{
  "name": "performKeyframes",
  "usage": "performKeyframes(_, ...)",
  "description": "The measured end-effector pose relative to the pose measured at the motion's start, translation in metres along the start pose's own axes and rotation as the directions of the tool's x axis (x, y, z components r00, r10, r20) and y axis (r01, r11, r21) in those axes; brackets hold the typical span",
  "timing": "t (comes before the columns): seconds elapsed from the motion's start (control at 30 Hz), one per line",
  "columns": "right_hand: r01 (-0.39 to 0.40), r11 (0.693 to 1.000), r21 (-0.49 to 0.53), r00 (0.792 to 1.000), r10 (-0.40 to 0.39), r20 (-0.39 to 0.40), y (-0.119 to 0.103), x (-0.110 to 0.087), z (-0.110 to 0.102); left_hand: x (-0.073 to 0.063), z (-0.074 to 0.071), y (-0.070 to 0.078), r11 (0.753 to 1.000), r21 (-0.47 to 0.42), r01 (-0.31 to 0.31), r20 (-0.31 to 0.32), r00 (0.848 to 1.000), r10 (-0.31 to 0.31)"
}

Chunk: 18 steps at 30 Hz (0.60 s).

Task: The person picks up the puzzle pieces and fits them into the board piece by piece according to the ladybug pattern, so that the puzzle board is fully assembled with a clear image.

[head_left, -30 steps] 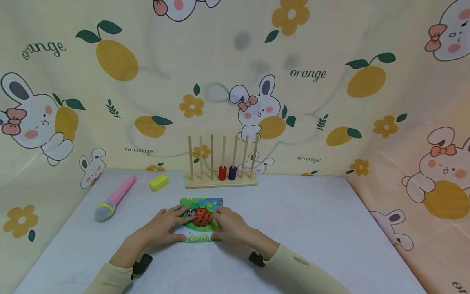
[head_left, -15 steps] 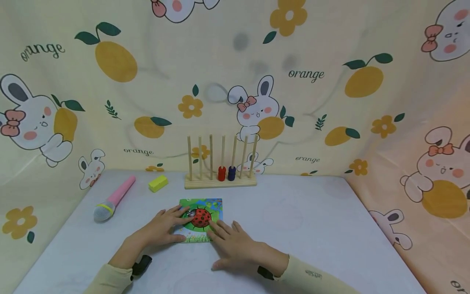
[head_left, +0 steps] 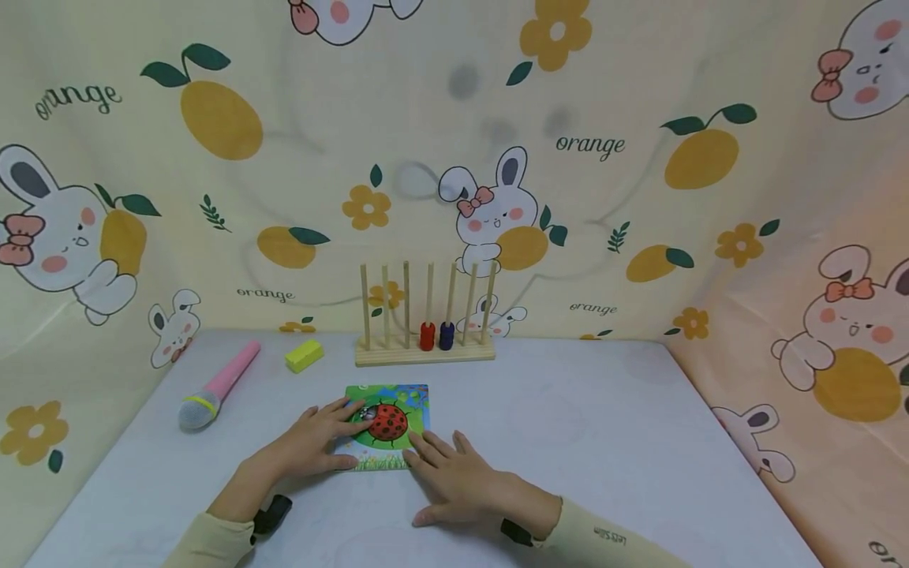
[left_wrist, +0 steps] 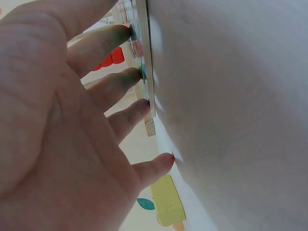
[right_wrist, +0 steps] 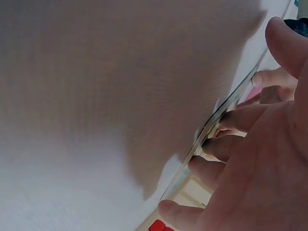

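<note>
A flat square ladybug picture board [head_left: 387, 426], green and blue with a red spotted ladybug, lies on the white table in the head view. My left hand [head_left: 312, 438] rests on its left side with the fingers spread and fairly straight. In the left wrist view several fingertips touch the board's face, and the little finger [left_wrist: 156, 168] reaches past its edge to the table. My right hand [head_left: 461, 477] lies spread at the lower right corner, some fingertips on the board's edge in the right wrist view. Its thumb [head_left: 432, 515] points out over the table. Neither hand grips anything.
Behind the board stands a wooden peg rack [head_left: 426, 355] with red beads [head_left: 427, 337] and dark blue beads [head_left: 446, 337] on two pegs. A yellow block [head_left: 304, 356] and a pink toy microphone [head_left: 220, 385] lie at the left. A patterned cloth [head_left: 604, 221] hangs behind the table.
My right hand has let go of the board's right edge, moved down and toward me, and spread its fingers. The left hand and the board stay in place.
</note>
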State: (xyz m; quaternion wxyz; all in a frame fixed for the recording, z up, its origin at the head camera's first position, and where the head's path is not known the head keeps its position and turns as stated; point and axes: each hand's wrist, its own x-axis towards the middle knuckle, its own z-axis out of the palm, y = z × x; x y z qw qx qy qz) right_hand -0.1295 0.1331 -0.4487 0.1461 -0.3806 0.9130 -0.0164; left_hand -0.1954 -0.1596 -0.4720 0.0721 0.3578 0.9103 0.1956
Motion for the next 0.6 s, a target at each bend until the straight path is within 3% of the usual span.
performKeyframes(0.33,-0.044,0.995,0.087,0.997,0.05,-0.061,0.007,-0.003,-0.001,0.002,-0.002,0.0,1.0,-0.007,-0.014,-0.008,1.0,0.014)
performKeyframes(0.47,-0.132,0.988,0.086,0.986,0.14,-0.094,0.018,-0.01,-0.002,0.002,-0.001,0.002,1.0,0.003,0.027,-0.014,1.0,-0.027)
performKeyframes(0.6,-0.235,0.971,0.038,0.961,0.238,-0.141,0.03,-0.017,-0.003,0.001,0.001,0.011,0.996,0.041,0.085,-0.043,0.996,-0.083)
